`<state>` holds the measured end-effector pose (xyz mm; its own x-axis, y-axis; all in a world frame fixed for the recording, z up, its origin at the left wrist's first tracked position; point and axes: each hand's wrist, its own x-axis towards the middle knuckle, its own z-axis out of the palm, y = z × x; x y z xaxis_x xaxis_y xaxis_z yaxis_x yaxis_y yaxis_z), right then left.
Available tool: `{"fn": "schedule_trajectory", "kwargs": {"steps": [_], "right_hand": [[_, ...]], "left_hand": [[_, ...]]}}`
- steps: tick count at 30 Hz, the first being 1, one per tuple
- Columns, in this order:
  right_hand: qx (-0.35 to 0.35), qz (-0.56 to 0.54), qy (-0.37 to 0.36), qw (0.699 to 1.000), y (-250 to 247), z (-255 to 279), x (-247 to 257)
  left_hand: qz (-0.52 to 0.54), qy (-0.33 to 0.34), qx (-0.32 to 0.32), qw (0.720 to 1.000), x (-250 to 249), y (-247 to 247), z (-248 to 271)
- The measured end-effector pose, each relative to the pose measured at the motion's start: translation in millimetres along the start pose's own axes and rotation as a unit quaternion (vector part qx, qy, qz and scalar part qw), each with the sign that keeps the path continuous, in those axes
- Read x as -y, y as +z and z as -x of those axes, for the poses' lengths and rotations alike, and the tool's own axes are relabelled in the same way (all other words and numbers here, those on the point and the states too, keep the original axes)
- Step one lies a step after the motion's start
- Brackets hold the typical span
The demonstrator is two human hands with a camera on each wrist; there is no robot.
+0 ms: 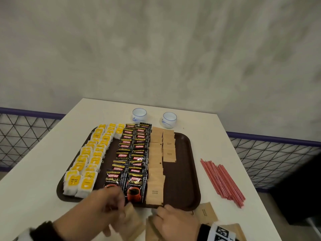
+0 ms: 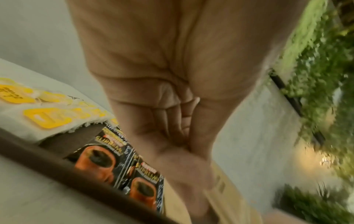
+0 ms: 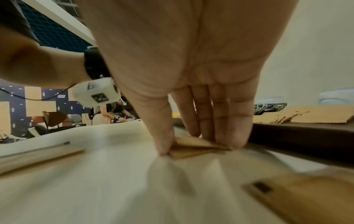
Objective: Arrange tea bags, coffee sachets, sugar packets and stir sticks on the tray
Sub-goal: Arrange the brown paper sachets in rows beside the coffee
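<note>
A brown tray [image 1: 182,180] holds yellow tea bags [image 1: 88,162] on its left, black coffee sachets [image 1: 133,153] in the middle and brown sugar packets [image 1: 156,162] to their right. Red stir sticks [image 1: 224,181] lie on the table right of the tray. At the tray's front edge my left hand [image 1: 121,207] [image 2: 178,119] pinches brown sugar packets [image 1: 133,221] [image 2: 226,197], fingers curled. Beside it my right hand [image 1: 163,210] [image 3: 191,142] pinches a sugar packet [image 3: 193,149] lying on the table, thumb against fingers.
Loose sugar packets [image 1: 206,213] lie on the white table [image 1: 43,171] near its front right. Two small white cups [image 1: 139,114] [image 1: 169,119] stand behind the tray. A mesh fence [image 1: 271,159] runs beyond both table sides. The tray's right strip is bare.
</note>
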<state>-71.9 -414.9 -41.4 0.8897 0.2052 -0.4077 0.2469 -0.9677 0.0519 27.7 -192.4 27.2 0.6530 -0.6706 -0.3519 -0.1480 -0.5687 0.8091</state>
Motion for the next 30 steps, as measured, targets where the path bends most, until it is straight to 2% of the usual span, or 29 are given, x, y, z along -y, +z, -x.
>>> {"fn": "schedule_trajectory", "kwargs": {"steps": [2,5,7,10,12,14,15,17,19,20,22,26,30], "right_hand": [[-0.023,-0.018,0.006,1.0,-10,4,5],[-0.06,-0.055,-0.042,0.996,-22,12,7],[-0.006,-0.079,-0.073,0.994,-31,18,2],[0.015,-0.14,-0.031,0.99,-36,21,3],[0.005,-0.213,-0.007,0.977,-33,24,0],[-0.04,-0.325,0.01,0.945,-32,30,-8],[-0.067,-0.4,0.023,0.914,-35,34,-13],[-0.117,-0.539,0.034,0.833,-41,42,-23],[-0.125,-0.639,0.039,0.758,-49,47,-32],[-0.126,-0.664,0.041,0.736,-54,49,-36],[-0.156,-0.673,0.059,0.721,-61,49,-45],[-0.262,-0.625,0.164,0.717,-62,46,-64],[-0.316,-0.598,0.22,0.702,-56,45,-80]], "left_hand": [[0.105,0.022,-0.039,0.993,-16,-7,0],[0.197,0.043,-0.089,0.975,-33,-9,-4],[0.244,0.037,-0.113,0.963,-39,-9,-7],[0.274,0.044,-0.121,0.953,-45,-9,-9],[0.27,0.052,-0.115,0.954,-47,-9,-9],[0.269,0.058,-0.112,0.955,-48,-10,-10],[0.271,0.06,-0.11,0.954,-48,-11,-11],[0.27,0.063,-0.108,0.955,-47,-12,-12],[0.256,0.061,-0.109,0.959,-45,-12,-15],[0.247,0.062,-0.109,0.961,-46,-12,-17],[0.224,0.067,-0.112,0.966,-49,-10,-23],[0.101,0.073,-0.114,0.986,-64,-5,-55],[0.002,0.07,-0.099,0.993,-81,3,-100]]}}
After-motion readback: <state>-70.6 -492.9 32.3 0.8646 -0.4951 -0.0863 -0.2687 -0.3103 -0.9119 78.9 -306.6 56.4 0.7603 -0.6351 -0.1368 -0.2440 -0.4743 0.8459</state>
